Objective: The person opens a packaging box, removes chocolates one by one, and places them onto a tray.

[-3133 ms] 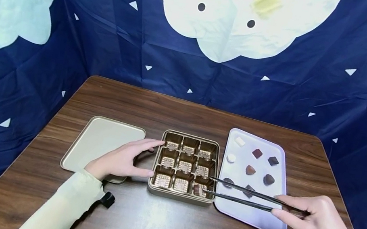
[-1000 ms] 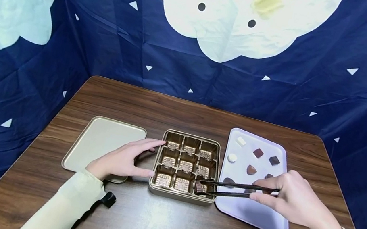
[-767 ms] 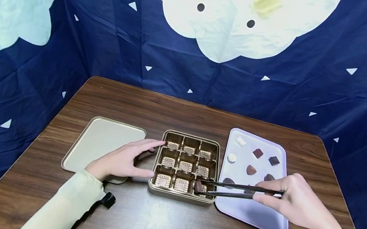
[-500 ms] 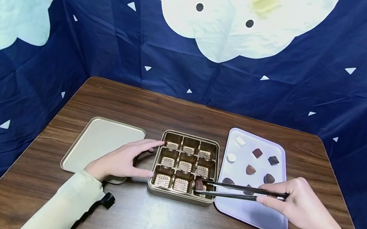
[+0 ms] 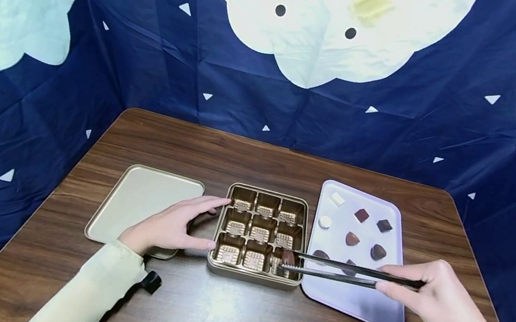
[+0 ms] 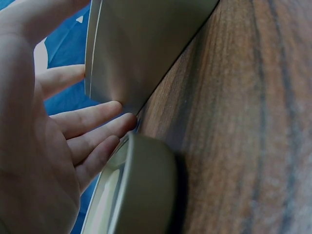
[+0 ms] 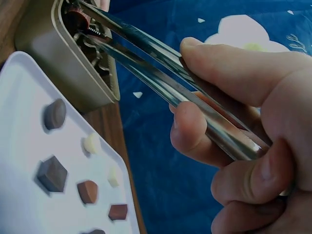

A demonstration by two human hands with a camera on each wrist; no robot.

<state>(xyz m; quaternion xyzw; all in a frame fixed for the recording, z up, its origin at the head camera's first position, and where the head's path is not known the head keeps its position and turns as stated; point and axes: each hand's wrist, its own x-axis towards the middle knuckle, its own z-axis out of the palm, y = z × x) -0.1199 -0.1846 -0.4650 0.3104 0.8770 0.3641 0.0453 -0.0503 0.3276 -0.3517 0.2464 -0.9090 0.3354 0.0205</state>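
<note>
My right hand (image 5: 445, 303) pinches metal tongs (image 7: 146, 76), thumb on one arm and fingers on the other. Their serrated tips stand on either side of a dark brown chocolate (image 5: 289, 257) in the front right compartment of a bronze-coloured box (image 5: 253, 277). Whether both tips touch the chocolate is hard to tell. With fingers spread, my left hand (image 5: 174, 227) rests against the left side of the box; in the left wrist view its fingertips lie along the box wall (image 6: 146, 48). The other compartments hold no chocolates.
A lilac tray (image 5: 351, 307) at the right bears several chocolates, among them a white square one (image 5: 337, 198) and a brown one (image 5: 352, 239). A flat metal lid (image 5: 142, 198) lies left of the box. Patterned blue cloth (image 5: 248, 96) stands behind the table.
The tongs' tips have closed in around the chocolate, which has turned and shifted right within its compartment. My right hand went left, then drew back right. My left hand stays put.
</note>
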